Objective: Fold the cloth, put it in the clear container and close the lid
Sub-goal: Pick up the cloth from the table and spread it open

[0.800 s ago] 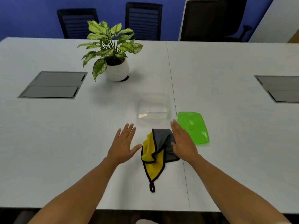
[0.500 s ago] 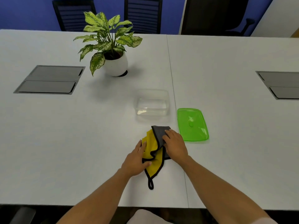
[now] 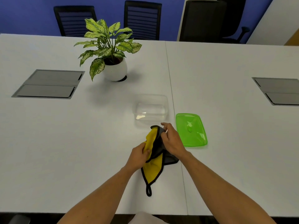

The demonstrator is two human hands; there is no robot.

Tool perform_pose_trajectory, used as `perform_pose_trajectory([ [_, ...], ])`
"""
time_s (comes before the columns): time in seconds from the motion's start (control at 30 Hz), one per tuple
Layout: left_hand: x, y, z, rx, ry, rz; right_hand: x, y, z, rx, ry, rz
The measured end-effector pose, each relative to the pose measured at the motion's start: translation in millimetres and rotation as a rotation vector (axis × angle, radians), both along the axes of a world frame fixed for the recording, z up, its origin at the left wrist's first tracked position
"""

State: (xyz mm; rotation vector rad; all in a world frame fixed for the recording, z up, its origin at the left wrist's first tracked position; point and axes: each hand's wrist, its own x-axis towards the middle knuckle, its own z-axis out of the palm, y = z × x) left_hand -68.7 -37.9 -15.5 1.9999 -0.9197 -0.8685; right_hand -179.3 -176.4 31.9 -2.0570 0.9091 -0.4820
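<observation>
A crumpled yellow and grey cloth [image 3: 152, 168] with black edging and a hanging loop lies on the white table in front of me. My left hand [image 3: 139, 156] grips its left yellow edge. My right hand [image 3: 171, 139] pinches the grey upper corner and lifts it slightly. The clear container [image 3: 151, 109] stands open and empty just beyond the cloth. Its green lid [image 3: 191, 129] lies flat to the right of the container, next to my right hand.
A potted plant [image 3: 111, 62] in a white pot stands at the back left of the container. Grey cable hatches [image 3: 48, 84] [image 3: 279, 90] sit flush in the table at left and right. Black chairs [image 3: 143, 18] line the far edge.
Both hands came down from hovering open beside the cloth and closed on it. The cloth is bunched and partly raised between them now.
</observation>
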Motion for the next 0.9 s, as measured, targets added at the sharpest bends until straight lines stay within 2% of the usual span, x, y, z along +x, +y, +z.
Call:
perform_pose_trajectory([
  [0.2,20.0,-23.4,43.1,-0.221,0.081,0.167,13.9,-15.0,58.4,-0.029,-0.283,-0.001],
  [0.3,29.4,-28.7,65.7,-0.365,0.031,0.203,17.9,-24.1,84.5,0.106,-0.449,-0.040],
  [0.43,44.4,-36.9,109.1,-0.514,-0.044,0.237,19.7,-41.9,110.1,0.127,-0.591,-0.145],
  [0.53,65.0,-40.5,142.5,-0.465,-0.149,0.093,16.3,-54.2,123.3,0.064,-0.596,-0.163],
  [0.67,93.5,-40.5,181.1,-0.235,-0.417,-0.224,0.6,-71.4,139.7,-0.057,-0.520,-0.138],
  [0.9,113.4,-45.0,231.1,-0.375,-0.839,-0.265,-21.6,-88.2,172.7,-0.217,-0.312,0.046],
])
